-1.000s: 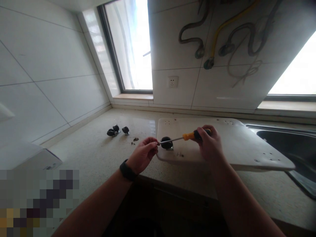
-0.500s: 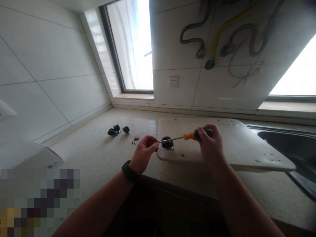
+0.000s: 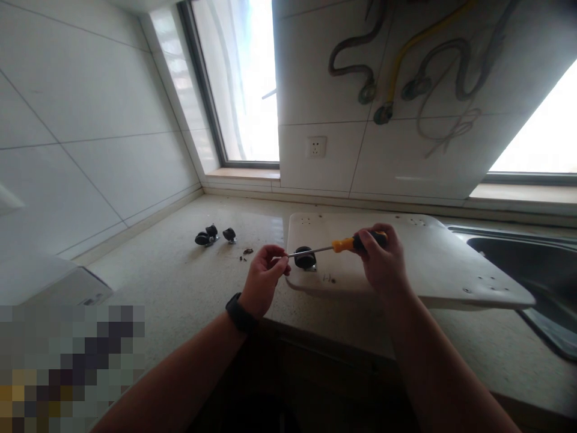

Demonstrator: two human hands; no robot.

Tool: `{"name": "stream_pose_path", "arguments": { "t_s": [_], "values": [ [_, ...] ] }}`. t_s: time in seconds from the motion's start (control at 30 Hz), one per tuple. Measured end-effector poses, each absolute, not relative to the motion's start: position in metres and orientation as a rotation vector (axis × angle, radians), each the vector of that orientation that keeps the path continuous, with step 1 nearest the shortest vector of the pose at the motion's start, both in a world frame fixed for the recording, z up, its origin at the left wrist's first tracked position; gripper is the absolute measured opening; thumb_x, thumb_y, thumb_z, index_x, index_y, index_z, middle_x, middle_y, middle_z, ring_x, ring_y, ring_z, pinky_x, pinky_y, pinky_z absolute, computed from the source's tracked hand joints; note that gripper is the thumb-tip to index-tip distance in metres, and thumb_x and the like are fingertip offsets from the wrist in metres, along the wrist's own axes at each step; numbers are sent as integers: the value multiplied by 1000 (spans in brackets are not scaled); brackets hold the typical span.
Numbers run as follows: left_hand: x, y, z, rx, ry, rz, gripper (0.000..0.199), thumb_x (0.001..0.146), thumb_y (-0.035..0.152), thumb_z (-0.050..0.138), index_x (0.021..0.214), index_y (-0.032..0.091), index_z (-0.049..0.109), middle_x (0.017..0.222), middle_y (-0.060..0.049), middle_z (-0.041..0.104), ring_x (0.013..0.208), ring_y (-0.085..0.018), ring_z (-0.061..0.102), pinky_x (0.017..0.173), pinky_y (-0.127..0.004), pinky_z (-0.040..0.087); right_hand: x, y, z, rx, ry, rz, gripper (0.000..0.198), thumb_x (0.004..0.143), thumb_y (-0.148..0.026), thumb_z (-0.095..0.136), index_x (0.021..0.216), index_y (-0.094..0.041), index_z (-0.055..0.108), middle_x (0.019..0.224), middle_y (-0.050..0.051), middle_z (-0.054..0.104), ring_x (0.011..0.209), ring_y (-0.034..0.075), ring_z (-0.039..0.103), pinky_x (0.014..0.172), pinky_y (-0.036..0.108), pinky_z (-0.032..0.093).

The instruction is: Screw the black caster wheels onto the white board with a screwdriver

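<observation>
My right hand (image 3: 382, 255) is closed round the yellow and black handle of a screwdriver (image 3: 345, 243). Its shaft points left, passing over a black caster wheel (image 3: 305, 258) with a metal mounting plate. At the screwdriver's tip, the fingers of my left hand (image 3: 268, 270) are pinched together; anything between them is too small to make out. The caster stands on the left end of a white board (image 3: 360, 270) with rounded corners and groups of small holes. Small dark screws (image 3: 246, 255) lie loose on the counter left of my left hand.
Three more casters (image 3: 211, 234) sit on the speckled counter (image 3: 180, 264) toward the back left. A metal sink (image 3: 509, 252) lies under the board's right end. Behind are a tiled wall with a socket (image 3: 316, 147) and hanging hoses (image 3: 351, 72). A white box (image 3: 67, 285) stands at left.
The whole view has shifted slightly. Both hands keep nearly the same pose, with the screwdriver's tip still at my left fingers.
</observation>
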State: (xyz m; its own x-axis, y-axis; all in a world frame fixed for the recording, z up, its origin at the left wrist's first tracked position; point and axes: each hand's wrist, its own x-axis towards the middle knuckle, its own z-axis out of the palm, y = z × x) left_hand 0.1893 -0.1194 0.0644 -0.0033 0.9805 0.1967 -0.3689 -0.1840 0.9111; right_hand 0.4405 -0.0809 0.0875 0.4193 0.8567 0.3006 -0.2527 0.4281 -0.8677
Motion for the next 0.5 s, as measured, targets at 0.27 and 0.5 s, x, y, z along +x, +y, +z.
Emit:
{"name": "stream_pose_path", "arguments": {
  "t_s": [0.27,0.5],
  "values": [
    [180,-114,53,1277,851,1475,40,88,36,77,119,22,56,107,-2,62,76,-11,58,70,-26,49,442,-82,89,-804,-821,814,55,65,-43,93,97,-24,52,83,-3,66,76,15,69,57,26,62],
    [179,-112,12,1426,1062,1453,26,100,43,59,114,20,56,93,-1,56,79,-16,52,70,-27,42,449,-76,97,-766,-761,718,53,68,-48,90,96,-25,53,78,-4,68,72,16,72,53,26,60]
  ]
}}
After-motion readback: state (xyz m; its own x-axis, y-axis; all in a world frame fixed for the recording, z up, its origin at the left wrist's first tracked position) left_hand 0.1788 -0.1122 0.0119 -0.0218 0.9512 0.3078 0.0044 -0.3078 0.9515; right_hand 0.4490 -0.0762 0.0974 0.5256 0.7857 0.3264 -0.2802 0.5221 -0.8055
